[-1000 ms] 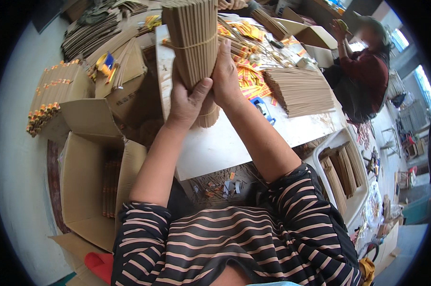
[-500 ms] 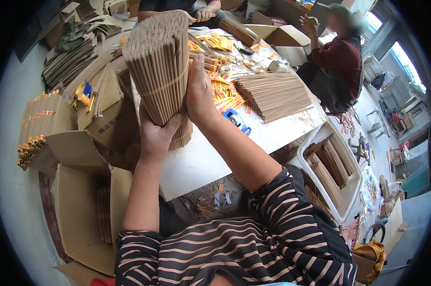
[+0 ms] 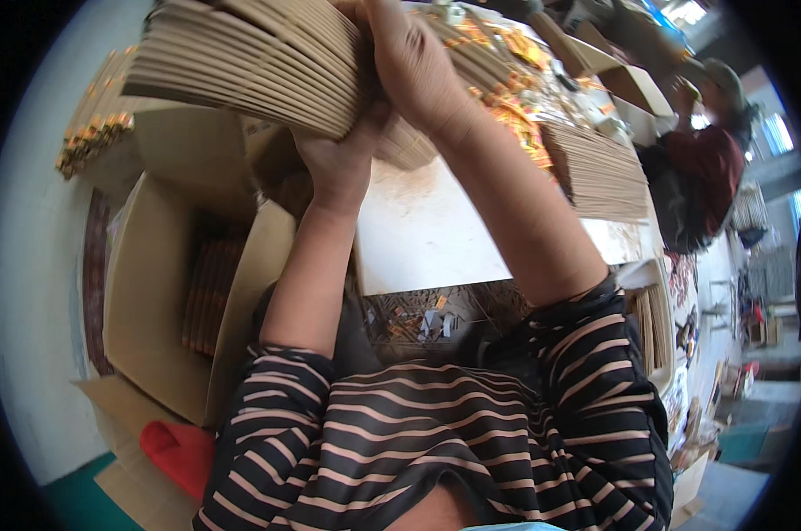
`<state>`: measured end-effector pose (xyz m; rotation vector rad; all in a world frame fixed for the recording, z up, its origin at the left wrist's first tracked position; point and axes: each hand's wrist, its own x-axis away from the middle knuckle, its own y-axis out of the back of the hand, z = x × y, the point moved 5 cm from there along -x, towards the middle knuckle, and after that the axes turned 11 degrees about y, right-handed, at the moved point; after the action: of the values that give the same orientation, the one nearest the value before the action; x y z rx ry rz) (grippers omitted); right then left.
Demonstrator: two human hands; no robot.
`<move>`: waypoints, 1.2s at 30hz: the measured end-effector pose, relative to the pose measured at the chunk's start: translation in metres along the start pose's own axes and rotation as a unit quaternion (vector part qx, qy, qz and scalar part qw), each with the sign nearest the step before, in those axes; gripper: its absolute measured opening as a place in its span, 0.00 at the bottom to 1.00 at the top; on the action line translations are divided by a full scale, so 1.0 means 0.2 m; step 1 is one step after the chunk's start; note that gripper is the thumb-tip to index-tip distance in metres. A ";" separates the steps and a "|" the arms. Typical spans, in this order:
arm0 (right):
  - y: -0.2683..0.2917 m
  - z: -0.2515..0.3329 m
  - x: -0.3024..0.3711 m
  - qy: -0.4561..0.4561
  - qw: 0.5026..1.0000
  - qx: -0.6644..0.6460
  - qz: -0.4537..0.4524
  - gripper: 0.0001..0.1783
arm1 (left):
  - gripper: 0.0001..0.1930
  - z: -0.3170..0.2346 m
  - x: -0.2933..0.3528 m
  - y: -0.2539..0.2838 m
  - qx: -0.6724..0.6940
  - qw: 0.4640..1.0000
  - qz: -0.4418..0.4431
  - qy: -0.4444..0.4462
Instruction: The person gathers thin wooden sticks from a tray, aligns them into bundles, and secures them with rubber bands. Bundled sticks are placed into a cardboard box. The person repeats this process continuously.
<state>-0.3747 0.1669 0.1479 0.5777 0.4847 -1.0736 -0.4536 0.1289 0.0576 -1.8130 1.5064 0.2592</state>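
Left hand [image 3: 340,164] wraps the near side of a thick bundle of thin, straight brown sticks [image 3: 241,66], while the right hand [image 3: 418,71] clasps its right side; some fingers are hidden or blurred. Tilted well over, the bundle hangs above the left edge of a white, flat tabletop [image 3: 431,239], its long end pointing left and its short end showing below the hands; whether that end touches the surface, I cannot tell. A tall, open brown cardboard box [image 3: 157,292] stands below it, left of the tabletop.

At this slant, the long end probably needs most support, so a palm well beneath the sticks should help. Even pressure from both sides would likely keep them parallel, whereas too hard a squeeze at one spot could snap the outer ones.
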 end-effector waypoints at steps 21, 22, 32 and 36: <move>-0.54 -1.04 0.52 -0.179 0.919 0.348 0.043 0.41 | 0.39 -0.09 -0.16 0.92 0.091 0.959 -0.270 0.006; -0.62 -1.05 0.43 -0.116 0.957 0.260 0.061 0.39 | 0.38 -0.10 -0.16 0.94 0.085 0.959 -0.271 0.000; 0.20 -1.18 0.79 -0.296 0.746 0.597 -0.027 0.33 | 0.39 -0.11 -0.14 0.99 0.107 0.937 -0.333 0.016; -0.21 -1.27 0.50 -0.197 0.887 0.417 -0.014 0.26 | 0.39 -0.12 -0.14 1.00 0.101 0.937 -0.335 0.010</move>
<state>-0.3966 0.2503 -0.1142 1.0717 -0.3688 -1.3758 -0.6502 0.1286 0.0087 -2.0354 0.8108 -0.2412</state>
